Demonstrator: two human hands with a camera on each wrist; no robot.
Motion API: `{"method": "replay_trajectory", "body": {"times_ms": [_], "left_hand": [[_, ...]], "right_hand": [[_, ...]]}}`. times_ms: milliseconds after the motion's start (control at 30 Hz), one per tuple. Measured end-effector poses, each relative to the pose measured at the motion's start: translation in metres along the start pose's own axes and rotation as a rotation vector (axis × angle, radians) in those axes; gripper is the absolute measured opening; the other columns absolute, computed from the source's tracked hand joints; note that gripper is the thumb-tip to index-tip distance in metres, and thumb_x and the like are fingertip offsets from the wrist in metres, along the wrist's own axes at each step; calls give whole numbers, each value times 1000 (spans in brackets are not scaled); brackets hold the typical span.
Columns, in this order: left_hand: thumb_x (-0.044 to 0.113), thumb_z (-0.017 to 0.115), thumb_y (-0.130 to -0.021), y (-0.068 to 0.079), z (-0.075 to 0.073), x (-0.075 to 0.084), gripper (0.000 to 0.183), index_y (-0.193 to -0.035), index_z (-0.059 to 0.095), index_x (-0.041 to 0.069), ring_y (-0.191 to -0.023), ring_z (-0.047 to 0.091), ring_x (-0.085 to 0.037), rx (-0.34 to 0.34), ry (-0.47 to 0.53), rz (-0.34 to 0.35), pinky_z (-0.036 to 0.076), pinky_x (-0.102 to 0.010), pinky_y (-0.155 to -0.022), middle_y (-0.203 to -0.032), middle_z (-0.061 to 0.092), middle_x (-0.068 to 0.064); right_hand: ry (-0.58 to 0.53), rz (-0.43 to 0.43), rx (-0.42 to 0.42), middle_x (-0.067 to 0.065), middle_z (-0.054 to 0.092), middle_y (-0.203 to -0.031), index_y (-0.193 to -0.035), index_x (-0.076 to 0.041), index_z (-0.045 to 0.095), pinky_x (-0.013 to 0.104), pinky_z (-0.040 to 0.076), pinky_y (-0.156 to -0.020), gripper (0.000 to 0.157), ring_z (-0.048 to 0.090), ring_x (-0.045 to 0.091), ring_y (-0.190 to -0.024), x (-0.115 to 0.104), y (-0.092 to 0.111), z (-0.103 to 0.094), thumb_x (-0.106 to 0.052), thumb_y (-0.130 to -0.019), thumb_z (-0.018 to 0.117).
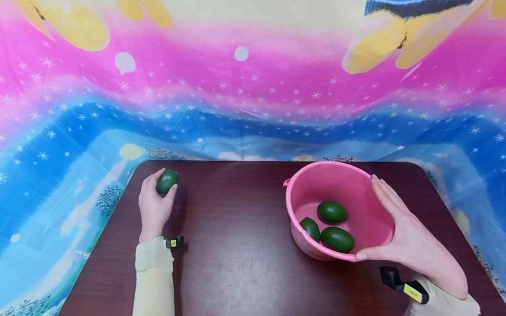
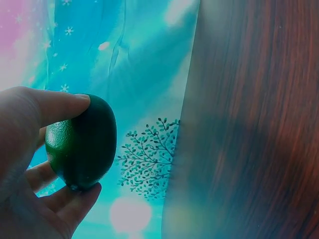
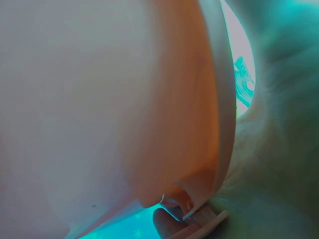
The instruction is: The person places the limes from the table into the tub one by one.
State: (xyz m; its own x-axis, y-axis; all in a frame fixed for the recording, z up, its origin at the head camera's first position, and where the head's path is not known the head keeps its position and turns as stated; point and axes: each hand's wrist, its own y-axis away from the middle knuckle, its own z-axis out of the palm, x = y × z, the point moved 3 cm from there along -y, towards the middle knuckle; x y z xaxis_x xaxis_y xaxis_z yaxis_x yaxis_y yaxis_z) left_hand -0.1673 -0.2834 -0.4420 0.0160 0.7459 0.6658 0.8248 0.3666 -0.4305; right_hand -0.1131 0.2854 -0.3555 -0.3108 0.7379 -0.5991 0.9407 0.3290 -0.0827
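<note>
At the far left of the table, my left hand grips a dark green avocado between thumb and fingers. The left wrist view shows this avocado held at both ends, raised off the tabletop. My right hand holds the rim of a pink bucket on its right side, with the thumb at the near edge and the fingers further back. Inside the bucket lie three more avocados, close together on the bottom. Bucket wall fills most of the right wrist view.
The dark brown wooden table has rounded far corners. A colourful cloth with snowflakes hangs behind it and along both sides. A small handle lug sticks out at the bucket's left rim.
</note>
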Motion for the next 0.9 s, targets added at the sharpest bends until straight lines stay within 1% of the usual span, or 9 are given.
{"method": "replay_trajectory", "body": {"times_ms": [100,200,233,333,433,567,633,733,900], "left_hand": [[12,78,-90,0,1,1,57,-144,59,15,-124,53,-39,-1,6,-1,42,-62,-100,-141,55,-14],[13,78,-90,0,1,4,57,-144,59,16,-124,53,-38,-2,10,6,42,-61,-100,-141,55,-14],[13,78,-90,0,1,4,57,-144,59,16,-124,53,-37,-1,10,9,42,-61,-100,-141,55,-13],[12,79,-90,-1,1,8,57,-143,59,15,-125,53,-37,-1,17,21,41,-61,-101,-140,55,-14],[11,79,-89,-1,1,12,57,-143,60,14,-125,53,-37,0,21,31,42,-61,-100,-140,55,-14],[11,80,-89,-2,1,16,57,-142,60,14,-124,53,-37,2,23,40,42,-61,-100,-140,55,-14],[10,80,-89,-2,1,17,57,-142,60,14,-124,53,-37,5,24,45,42,-61,-100,-140,55,-13],[11,80,-89,-2,1,20,57,-142,60,15,-124,53,-37,5,28,51,42,-61,-100,-140,55,-13],[9,80,-88,-1,0,24,58,-142,60,14,-124,54,-36,9,29,68,42,-61,-100,-139,56,-13]], "right_hand": [[-9,-3,-5,5,6,-169,-164,-36,2,39,56,-74,143,12,41,-150,0,0,0,-40,-60,100],[-21,-2,-10,6,6,-169,-164,-37,1,30,54,-72,142,13,44,-149,-1,1,0,-39,-61,100],[-24,0,-11,6,6,-169,-163,-37,0,28,53,-72,142,13,44,-148,-1,1,0,-39,-62,100],[-20,-2,-10,6,7,-169,-164,-37,1,30,54,-72,142,13,45,-148,-1,1,0,-39,-61,100],[-12,-1,0,5,8,-169,-164,-36,3,33,55,-74,143,13,41,-150,-1,1,0,-40,-59,100],[-4,0,11,3,10,-169,-164,-34,6,34,54,-76,144,13,36,-151,-1,1,1,-41,-57,101],[-3,-1,12,3,10,-169,-164,-34,6,34,54,-76,144,13,36,-151,-1,1,2,-41,-57,101],[-4,4,10,3,10,-169,-164,-35,5,36,55,-76,144,13,36,-151,-1,1,1,-41,-58,101],[-13,0,1,5,8,-169,-164,-37,2,31,54,-73,143,13,41,-150,-1,1,0,-39,-60,101]]}}
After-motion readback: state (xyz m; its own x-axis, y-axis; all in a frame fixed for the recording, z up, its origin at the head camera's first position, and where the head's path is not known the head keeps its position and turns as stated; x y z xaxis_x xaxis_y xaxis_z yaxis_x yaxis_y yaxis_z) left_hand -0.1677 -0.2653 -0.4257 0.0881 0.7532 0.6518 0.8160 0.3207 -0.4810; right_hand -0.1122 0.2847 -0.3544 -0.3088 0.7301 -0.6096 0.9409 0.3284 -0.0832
